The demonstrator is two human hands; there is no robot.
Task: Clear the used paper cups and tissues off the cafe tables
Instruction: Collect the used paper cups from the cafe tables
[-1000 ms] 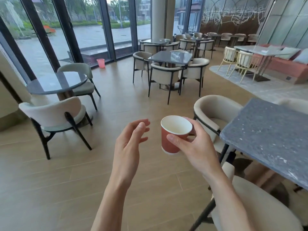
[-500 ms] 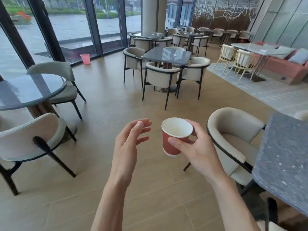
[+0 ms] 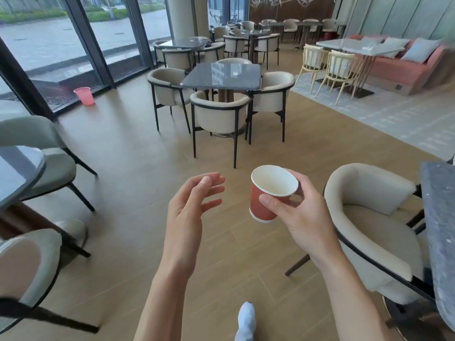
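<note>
My right hand (image 3: 301, 215) grips a red paper cup (image 3: 268, 193) with a white inside, held upright and a little tilted over the wooden floor. The cup looks empty. My left hand (image 3: 190, 207) hovers just to the left of the cup, fingers apart and curled, holding nothing and not touching the cup. A pink bin (image 3: 84, 95) stands on the floor by the glass wall at the far left.
A dark square table (image 3: 221, 75) ringed by beige chairs stands straight ahead. A beige chair (image 3: 369, 217) and a grey stone table (image 3: 438, 217) are close on my right. A round table (image 3: 17, 173) with chairs is on my left. Wooden floor lies between them.
I have moved forward across the floor: the square table and pink bin are nearer, the side tables have slid back. Both hands keep their pose, cup still held.
</note>
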